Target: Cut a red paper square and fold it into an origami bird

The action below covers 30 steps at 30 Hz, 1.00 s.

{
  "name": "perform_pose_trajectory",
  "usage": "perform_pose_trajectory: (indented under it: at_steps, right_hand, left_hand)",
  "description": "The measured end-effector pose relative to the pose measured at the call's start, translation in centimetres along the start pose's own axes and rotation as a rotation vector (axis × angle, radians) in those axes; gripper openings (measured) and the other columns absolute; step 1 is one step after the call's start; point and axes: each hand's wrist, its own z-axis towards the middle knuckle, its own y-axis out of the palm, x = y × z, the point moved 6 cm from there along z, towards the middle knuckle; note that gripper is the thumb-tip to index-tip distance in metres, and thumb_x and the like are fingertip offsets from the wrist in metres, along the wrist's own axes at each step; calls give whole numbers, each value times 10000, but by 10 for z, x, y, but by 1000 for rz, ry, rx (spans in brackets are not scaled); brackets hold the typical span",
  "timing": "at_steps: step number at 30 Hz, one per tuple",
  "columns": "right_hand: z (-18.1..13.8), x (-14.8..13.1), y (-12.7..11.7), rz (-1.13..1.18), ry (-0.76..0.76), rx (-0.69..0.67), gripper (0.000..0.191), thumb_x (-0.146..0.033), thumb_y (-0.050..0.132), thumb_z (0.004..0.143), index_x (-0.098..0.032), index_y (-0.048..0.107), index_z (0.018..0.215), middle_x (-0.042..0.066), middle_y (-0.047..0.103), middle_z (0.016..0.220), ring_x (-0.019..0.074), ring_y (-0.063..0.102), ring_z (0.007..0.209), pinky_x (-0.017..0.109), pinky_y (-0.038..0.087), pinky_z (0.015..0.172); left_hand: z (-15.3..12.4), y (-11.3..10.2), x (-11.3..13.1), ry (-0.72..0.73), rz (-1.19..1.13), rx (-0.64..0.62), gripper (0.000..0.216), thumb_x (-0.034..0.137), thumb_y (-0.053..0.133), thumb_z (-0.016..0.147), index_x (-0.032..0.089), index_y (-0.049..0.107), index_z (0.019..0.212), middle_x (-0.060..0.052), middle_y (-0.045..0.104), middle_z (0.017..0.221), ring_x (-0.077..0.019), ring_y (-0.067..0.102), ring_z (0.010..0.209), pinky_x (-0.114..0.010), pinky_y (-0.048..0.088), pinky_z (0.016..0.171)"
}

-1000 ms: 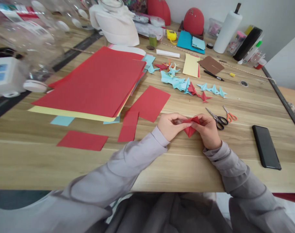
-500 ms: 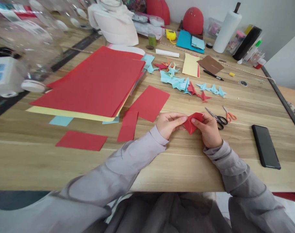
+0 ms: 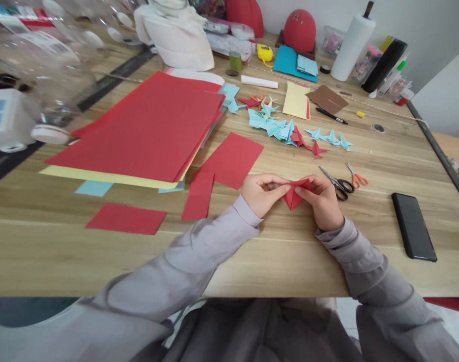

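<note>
1. Evidently, the left hand (image 3: pixel 260 196) and right hand (image 3: pixel 323 202) pinch folded red paper (image 3: pixel 292 200), fingers closed on its upper corners
2. Its pointed end shows just below the thumbs
3. Likely light, springy, easily creased; best held by folded edges

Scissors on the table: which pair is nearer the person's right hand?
The black-handled scissors, which lie right beside the right hand in the picture. The smaller, orange-handled pair lies farther to the right.
</note>
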Motion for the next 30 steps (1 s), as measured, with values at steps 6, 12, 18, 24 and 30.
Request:
perform_pose_trajectory:
  at_steps: [6, 12, 18, 24, 30]
  right_hand:
    - [0, 3, 1, -1, 25, -18, 211, -255, 825, 594, -193, 668, 720, -10, 680, 697, 115, 614, 628, 253, 508, 608]
    - [0, 4, -1, 11, 18, -24, 163, -209, 800, 600, -195, 676, 705, -4, 703, 707, 124, 643, 646, 250, 522, 611]
    - [-1, 6, 2, -9, 55, -108, 164, -191, 793, 597, -188, 672, 708, -18, 682, 639, 121, 621, 554, 249, 514, 533]
    - [-2, 2, 10, -61, 36, -187, 221, -255, 830, 576, -182, 655, 689, -17, 679, 637, 115, 618, 571, 240, 516, 544]
    - [-3, 0, 14, -99, 7, -233, 279, -343, 831, 592, -182, 612, 657, -15, 655, 593, 122, 611, 539, 250, 518, 525]
  left_hand:
    - [2, 0, 0, 69, 89, -58, 89, 191, 776, 591, 149, 733, 657, -62, 734, 683, -160, 664, 606, -278, 546, 579]
    - [-2, 3, 11, 261, 212, -124, 189, 180, 761, 640, 175, 758, 829, -82, 728, 851, -185, 676, 777, -297, 557, 646]
    - [-11, 9, 25, 478, 314, -199, 155, 191, 753, 705, 215, 763, 859, -53, 684, 829, -148, 651, 771, -306, 548, 743]
    - [-12, 11, 25, 546, 335, -237, 209, 220, 767, 706, 225, 758, 915, -39, 651, 790, -127, 613, 712, -281, 525, 669]
    - [-15, 15, 29, 636, 401, -304, 220, 308, 756, 720, 223, 756, 923, -66, 695, 826, -170, 605, 793, -355, 496, 763]
